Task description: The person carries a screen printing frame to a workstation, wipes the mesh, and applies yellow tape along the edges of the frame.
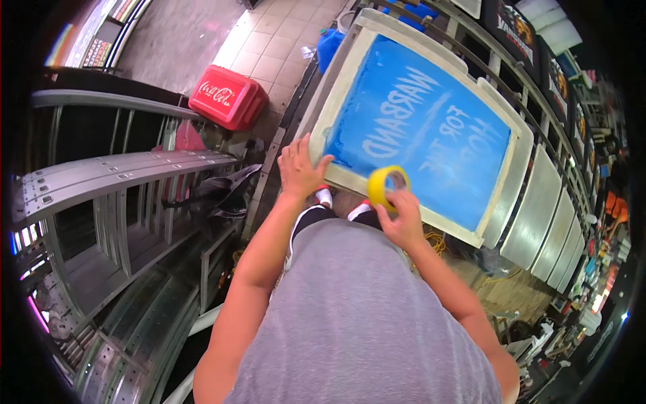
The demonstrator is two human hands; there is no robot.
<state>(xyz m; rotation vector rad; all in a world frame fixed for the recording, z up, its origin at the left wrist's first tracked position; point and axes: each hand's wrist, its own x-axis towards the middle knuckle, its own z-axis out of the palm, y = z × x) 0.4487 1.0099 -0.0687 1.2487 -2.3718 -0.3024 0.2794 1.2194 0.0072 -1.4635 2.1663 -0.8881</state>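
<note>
A screen-printing frame [365, 180] with a pale border lies in front of me. Its blue mesh [431, 101] carries light lettering that reads reversed. My left hand [301, 167] rests on the frame's near left corner, fingers outstretched and thumb apart. In my right hand [404, 219] is a roll of yellow tape [377, 188], gripped at its lower right side and held upright over the frame's near edge. Whether the tape touches the frame or a strip is pulled from it, I cannot tell.
A red Coca-Cola cooler [229, 97] stands on the floor tiles at upper left. Metal racks [128, 175] fill the left side. Several metal platens [535, 195] line the right, with dark printed shirts [515, 30] behind. A blue container [328, 48] sits beyond the frame.
</note>
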